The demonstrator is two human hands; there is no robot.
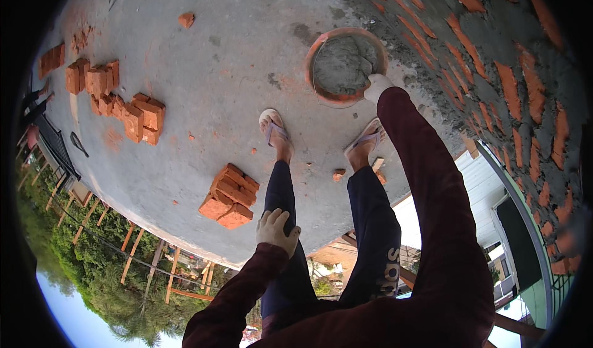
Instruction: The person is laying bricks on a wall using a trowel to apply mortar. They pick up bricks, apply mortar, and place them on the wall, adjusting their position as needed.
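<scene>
My right hand [375,87], in a pale glove, grips a trowel at the inner edge of a round orange basin [316,39]; its blade lies in grey wet mortar [336,63], and the handle is mostly hidden by my fingers. My left hand [277,229], also gloved, rests on my left leg just above the knee, fingers apart and holding nothing. A stack of red bricks [228,196] sits on the concrete floor [247,57] to the left of that leg.
More brick piles [145,119] lie at the left. A freshly mortared brick wall [513,88] runs along the right, near the basin. Brick bits [185,20] are scattered about. The floor's edge [148,218] curves across the lower left, with wooden posts and trees beyond.
</scene>
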